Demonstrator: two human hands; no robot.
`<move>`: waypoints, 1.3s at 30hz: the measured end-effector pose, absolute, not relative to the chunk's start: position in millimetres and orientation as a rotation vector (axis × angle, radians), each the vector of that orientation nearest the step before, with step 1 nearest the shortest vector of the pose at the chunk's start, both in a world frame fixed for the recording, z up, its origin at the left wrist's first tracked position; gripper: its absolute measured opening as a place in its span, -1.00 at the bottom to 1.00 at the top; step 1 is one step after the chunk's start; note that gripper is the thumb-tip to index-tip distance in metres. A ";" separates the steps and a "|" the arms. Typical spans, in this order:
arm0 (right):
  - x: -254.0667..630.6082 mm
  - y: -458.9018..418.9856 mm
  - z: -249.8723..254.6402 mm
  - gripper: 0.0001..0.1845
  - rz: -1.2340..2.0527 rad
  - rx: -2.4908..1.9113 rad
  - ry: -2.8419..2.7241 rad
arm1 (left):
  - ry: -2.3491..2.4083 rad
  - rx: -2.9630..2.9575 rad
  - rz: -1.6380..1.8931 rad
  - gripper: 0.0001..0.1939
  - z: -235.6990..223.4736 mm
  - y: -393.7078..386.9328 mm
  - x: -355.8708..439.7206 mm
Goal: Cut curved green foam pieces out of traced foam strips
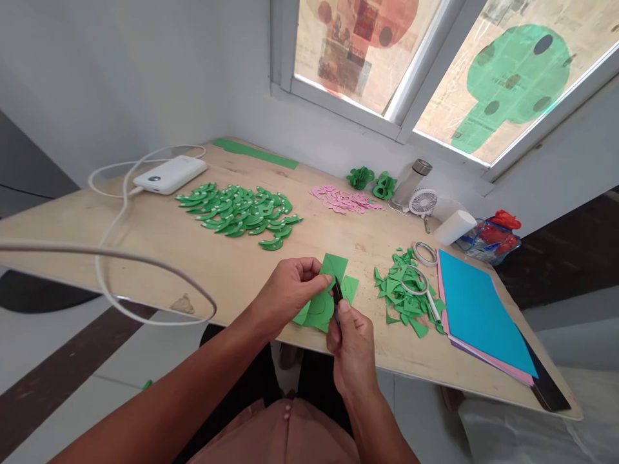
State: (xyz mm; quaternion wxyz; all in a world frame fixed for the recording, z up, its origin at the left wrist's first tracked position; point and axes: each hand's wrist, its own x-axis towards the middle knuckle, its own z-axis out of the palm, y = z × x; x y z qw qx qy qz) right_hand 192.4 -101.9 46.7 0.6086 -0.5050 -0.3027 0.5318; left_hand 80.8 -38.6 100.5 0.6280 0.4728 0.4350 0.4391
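Note:
My left hand pinches a sheet of green paper near the table's front edge, thumb on top. Thin curved outlines are drawn on the green paper. My right hand is closed around a small pair of scissors with dark blades, which meet the paper just right of my left thumb. The handles are mostly hidden in my fingers. More green pieces lie under and beside the held sheet, partly covered by my hands.
Green curved cutouts lie left, pink cutouts behind. Green scraps with a magnifying glass sit right, beside tape and blue paper. A power bank, white cable, bottle and fan also stand around.

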 end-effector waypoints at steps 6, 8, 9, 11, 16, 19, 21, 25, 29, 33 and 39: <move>191.3 -102.9 46.8 -0.42 1.252 -1.152 -0.669 | 1.002 1.085 0.986 -0.79 101.2 -39.2 81.4; 191.2 -102.9 47.4 -0.42 1.250 -1.150 -0.668 | 1.001 1.091 0.978 -0.79 100.7 -39.6 81.8; 191.3 -102.8 47.7 -0.42 1.248 -1.150 -0.670 | 0.998 1.095 0.974 -0.79 100.6 -39.9 82.0; 191.9 -102.6 47.8 -0.42 1.241 -1.150 -0.681 | 0.990 1.100 0.972 -0.79 100.6 -40.1 82.0; 193.9 -102.1 45.8 -0.42 1.235 -1.157 -0.693 | 0.976 1.102 0.943 -0.80 102.2 -38.8 82.2; 194.3 -102.3 44.1 -0.44 1.231 -1.158 -0.687 | 0.961 1.078 0.936 -0.80 103.0 -38.4 82.3; 194.3 -102.6 43.3 -0.47 1.236 -1.170 -0.684 | 0.953 1.061 0.946 -0.80 102.9 -38.9 81.9; 193.6 -103.8 43.3 -0.51 1.250 -1.205 -0.683 | 0.955 1.044 0.972 -0.81 101.3 -40.5 80.7; 192.5 -104.0 45.0 -0.51 1.252 -1.199 -0.678 | 0.965 1.051 0.978 -0.82 99.8 -41.9 81.3; 192.1 -103.1 45.8 -0.49 1.229 -1.174 -0.699 | 0.958 1.051 0.968 -0.82 99.8 -43.0 83.2; 192.9 -103.3 44.7 -0.49 1.220 -1.170 -0.731 | 0.924 1.069 0.981 -0.82 101.4 -44.1 83.9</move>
